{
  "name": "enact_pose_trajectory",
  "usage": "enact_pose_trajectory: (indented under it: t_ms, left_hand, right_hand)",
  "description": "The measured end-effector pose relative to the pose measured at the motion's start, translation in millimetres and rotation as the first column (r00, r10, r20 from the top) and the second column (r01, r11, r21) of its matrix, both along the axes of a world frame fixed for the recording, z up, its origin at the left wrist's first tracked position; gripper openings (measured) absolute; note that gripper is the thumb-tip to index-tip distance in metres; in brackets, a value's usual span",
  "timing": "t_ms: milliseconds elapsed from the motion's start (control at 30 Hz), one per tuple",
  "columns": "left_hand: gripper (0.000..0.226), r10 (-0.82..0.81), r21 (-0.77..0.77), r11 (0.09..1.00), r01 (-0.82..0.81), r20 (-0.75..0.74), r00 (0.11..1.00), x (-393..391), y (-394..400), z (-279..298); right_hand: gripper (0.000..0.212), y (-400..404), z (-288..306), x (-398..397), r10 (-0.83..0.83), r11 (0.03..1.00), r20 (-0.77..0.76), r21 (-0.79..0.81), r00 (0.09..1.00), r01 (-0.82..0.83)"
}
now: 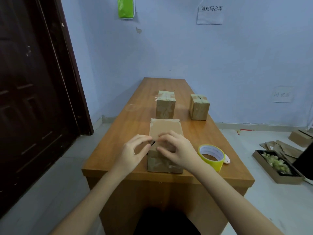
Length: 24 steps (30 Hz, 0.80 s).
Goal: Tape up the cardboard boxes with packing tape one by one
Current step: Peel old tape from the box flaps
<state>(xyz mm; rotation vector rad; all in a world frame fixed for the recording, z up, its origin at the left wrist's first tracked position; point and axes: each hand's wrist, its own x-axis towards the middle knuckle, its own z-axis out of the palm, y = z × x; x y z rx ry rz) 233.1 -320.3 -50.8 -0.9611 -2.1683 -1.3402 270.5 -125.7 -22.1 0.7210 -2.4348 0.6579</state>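
Note:
A brown cardboard box (166,128) stands near the front edge of the wooden table (133,122), with a dark gap showing between its top flaps. My left hand (133,153) is at the box's left top edge, its thumb and curled fingers pinching a flap. My right hand (177,150) lies over the near part of the top, fingers and thumb curled round the flap edge. A yellow roll of packing tape (211,156) sits flat on the table just right of the box. Two taped boxes stand further back, one in the middle (165,104) and one to the right (199,106).
A small white and pink object (227,161) lies behind the tape roll. On the floor to the right are a shallow box of scraps (277,167) and flattened cardboard (286,149). A dark door (33,92) is on the left.

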Motion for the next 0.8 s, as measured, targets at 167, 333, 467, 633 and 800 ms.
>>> enact_pose_trajectory:
  t_ms: [167, 333, 467, 633, 800]
  left_hand:
    - [0.026, 0.036, -0.039, 0.998, -0.039, -0.092, 0.995, 2, -2, -8]
    - [0.027, 0.061, -0.097, 0.992, -0.079, -0.180, 0.982, 8, -3, -7]
    - [0.028, 0.072, -0.147, 0.983, -0.109, -0.236, 0.969, 11, -2, -5]
    - [0.029, 0.105, -0.181, 0.969, -0.167, -0.309, 0.945, 15, 2, -5]
    - [0.027, 0.110, -0.229, 0.951, -0.207, -0.374, 0.921, 14, 4, -5]
  right_hand:
    - [0.021, 4, -10, 3, 0.018, 0.984, -0.159, 0.178, 0.987, 0.011]
    - [0.022, 3, -9, 1, -0.003, 0.969, -0.148, 0.244, 0.989, 0.040]
    - [0.019, 2, -10, 2, -0.020, 0.977, -0.131, 0.207, 0.991, 0.047]
    - [0.020, 2, -10, 2, -0.004, 0.984, -0.102, 0.179, 0.995, 0.022]
    - [0.021, 2, -11, 3, 0.003, 0.989, -0.091, 0.148, 0.996, 0.011]
